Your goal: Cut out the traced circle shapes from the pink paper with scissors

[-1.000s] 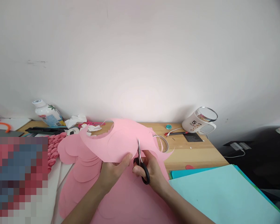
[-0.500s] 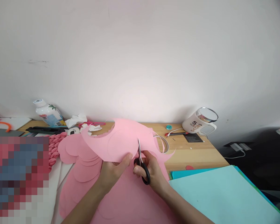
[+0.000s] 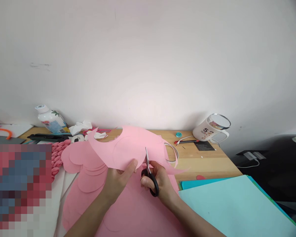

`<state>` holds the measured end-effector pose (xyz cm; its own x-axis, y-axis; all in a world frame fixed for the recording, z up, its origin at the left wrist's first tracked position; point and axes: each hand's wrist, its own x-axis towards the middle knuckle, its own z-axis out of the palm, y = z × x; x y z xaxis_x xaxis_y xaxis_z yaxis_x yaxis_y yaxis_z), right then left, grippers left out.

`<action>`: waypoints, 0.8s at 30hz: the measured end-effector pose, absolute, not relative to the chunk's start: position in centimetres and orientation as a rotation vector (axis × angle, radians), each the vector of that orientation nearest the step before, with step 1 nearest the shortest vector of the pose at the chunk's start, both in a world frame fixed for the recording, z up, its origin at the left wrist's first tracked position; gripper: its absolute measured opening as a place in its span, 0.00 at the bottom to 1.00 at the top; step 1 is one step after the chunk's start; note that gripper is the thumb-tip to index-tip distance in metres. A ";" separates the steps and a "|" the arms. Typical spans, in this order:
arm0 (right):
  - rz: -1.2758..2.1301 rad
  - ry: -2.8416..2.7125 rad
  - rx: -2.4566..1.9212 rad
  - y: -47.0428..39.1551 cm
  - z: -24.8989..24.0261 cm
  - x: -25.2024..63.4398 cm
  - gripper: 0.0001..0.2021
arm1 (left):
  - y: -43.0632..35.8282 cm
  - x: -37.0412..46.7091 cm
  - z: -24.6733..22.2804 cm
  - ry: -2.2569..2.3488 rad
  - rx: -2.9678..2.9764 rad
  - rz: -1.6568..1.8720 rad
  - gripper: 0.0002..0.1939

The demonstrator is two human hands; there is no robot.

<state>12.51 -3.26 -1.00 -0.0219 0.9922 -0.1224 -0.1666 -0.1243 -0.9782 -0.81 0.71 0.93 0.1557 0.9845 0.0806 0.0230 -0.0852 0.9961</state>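
Note:
My left hand (image 3: 119,182) pinches the lower edge of a pink paper sheet (image 3: 128,148), thumb on top and fingers beneath. A faint round outline shows on that sheet, and curved pieces are gone from its edges. In my right hand (image 3: 159,179) is a pair of black-handled scissors (image 3: 153,182), its blades pointing up at the paper just right of my left thumb. Below both hands lie more pink paper (image 3: 138,210) and a pile of cut rounded pink shapes (image 3: 88,181).
A white mug (image 3: 208,130) stands at the back right beside a red-and-black pen (image 3: 186,142). Pale blue paper (image 3: 234,204) lies at right. Back left are a white bottle (image 3: 50,120), a black utility knife (image 3: 48,137) and crumpled tissue (image 3: 80,127). A wall closes off the back.
The pink sheet has turned and shifted slightly, its right-hand strip swinging down and outward. My left thumb has moved a little left and up; the scissors stay at nearly the same spot.

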 end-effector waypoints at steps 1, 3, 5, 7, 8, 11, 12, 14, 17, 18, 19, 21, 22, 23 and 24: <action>1.381 -1.030 -1.163 -3.3 -1.1 12.4 0.22 | 0.7 -0.8 0.9 1.093 1.363 1.155 0.09; 1.380 -1.038 -1.146 -3.3 -1.4 12.3 0.21 | 0.6 -0.7 0.9 1.144 1.369 1.174 0.11; 1.390 -1.051 -1.119 -3.3 -1.6 12.3 0.19 | 0.4 -0.6 1.0 1.188 1.377 1.163 0.13; 1.400 -1.060 -1.100 -3.3 -1.8 12.3 0.18 | 0.2 -0.5 1.2 1.220 1.372 1.179 0.12; 1.403 -1.065 -1.087 -3.3 -1.9 12.3 0.17 | 0.1 -0.4 1.3 1.231 1.365 1.196 0.11; 1.400 -1.084 -1.033 -3.3 -1.7 12.5 0.16 | -0.1 -0.2 1.6 1.235 1.360 1.223 0.09; 1.393 -1.090 -1.024 -3.3 -1.6 12.5 0.16 | -0.2 -0.2 1.7 1.226 1.371 1.216 0.08; 1.372 -1.092 -1.022 -3.3 -1.3 12.6 0.16 | -0.3 -0.1 1.8 1.202 1.405 1.182 0.06; 1.354 -1.076 -1.018 -3.3 -0.9 12.6 0.16 | -0.4 -0.2 1.8 1.199 1.443 1.133 0.05; 1.356 -1.071 -1.014 -3.3 -0.8 12.6 0.16 | -0.4 -0.2 1.8 1.207 1.445 1.122 0.05; 1.359 -1.069 -1.014 -3.3 -0.7 12.6 0.16 | -0.3 -0.3 1.8 1.213 1.444 1.114 0.05; 1.355 -1.074 -1.013 -3.3 -0.7 12.6 0.17 | -0.2 -0.4 1.8 1.208 1.460 1.098 0.06; 1.351 -1.080 -1.009 -3.2 -0.8 12.7 0.17 | -0.1 -0.5 1.7 1.196 1.488 1.085 0.06; 1.350 -1.089 -1.004 -3.2 -0.8 12.7 0.17 | 0.1 -0.6 1.6 1.187 1.524 1.069 0.07; 1.356 -1.096 -1.003 -3.2 -0.9 12.7 0.17 | 0.2 -0.6 1.5 1.185 1.564 1.053 0.07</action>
<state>12.67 -3.25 -0.86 -0.0716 0.9973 0.0134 -0.2218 -0.0028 -0.9751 -0.65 0.20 1.53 0.1840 0.9764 0.1133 0.2268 -0.1543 0.9616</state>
